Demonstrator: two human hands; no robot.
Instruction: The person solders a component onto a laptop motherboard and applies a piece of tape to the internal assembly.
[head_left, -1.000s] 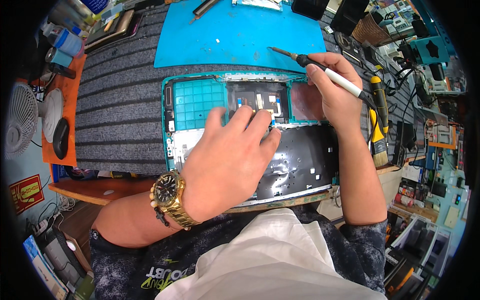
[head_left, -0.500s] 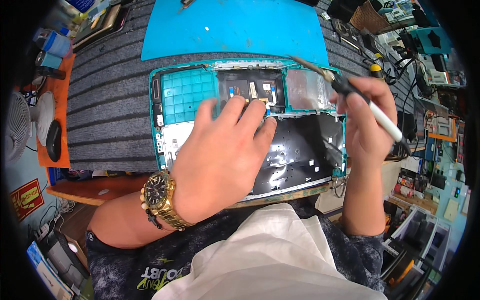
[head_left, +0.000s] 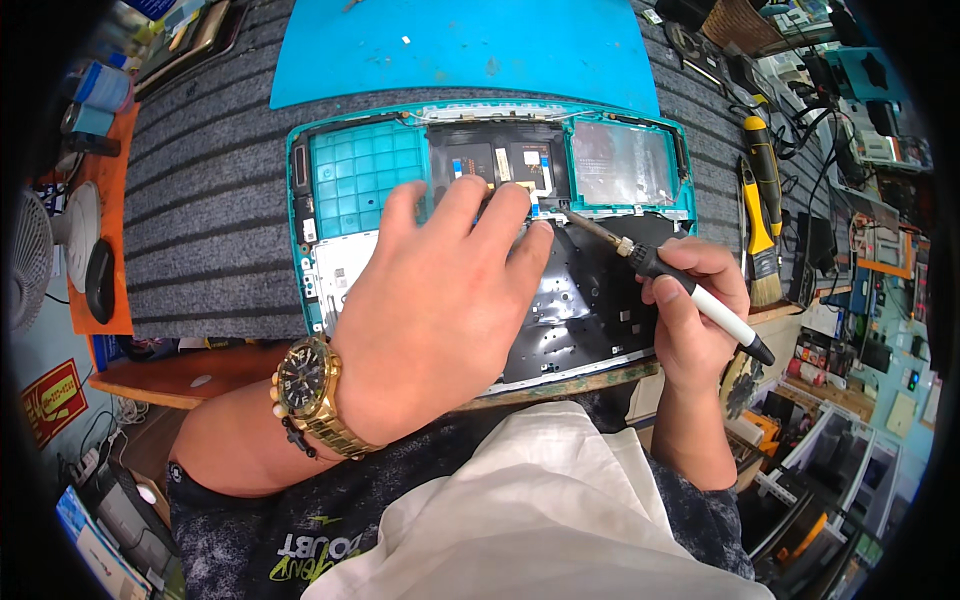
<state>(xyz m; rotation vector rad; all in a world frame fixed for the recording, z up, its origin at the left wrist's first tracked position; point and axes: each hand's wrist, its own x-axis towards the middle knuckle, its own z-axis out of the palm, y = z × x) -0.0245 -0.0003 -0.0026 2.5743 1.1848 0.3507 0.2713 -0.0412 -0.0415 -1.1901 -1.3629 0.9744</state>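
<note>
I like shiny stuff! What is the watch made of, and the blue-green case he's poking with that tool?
The watch looks like gold-coloured polished metal: its linked band glints. The case seems matte teal plastic, with a moulded grid of ribs inside. The tool in the right hand has a metal-looking shaft and a black-and-white, probably plastic, handle.

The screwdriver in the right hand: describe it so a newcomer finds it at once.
Start at the opened teal laptop shell on the grey ribbed mat. At its right side the right hand grips a screwdriver. Unlike the yellow-handled brush lying nearby, it is black-and-white and pen-slim.
</note>
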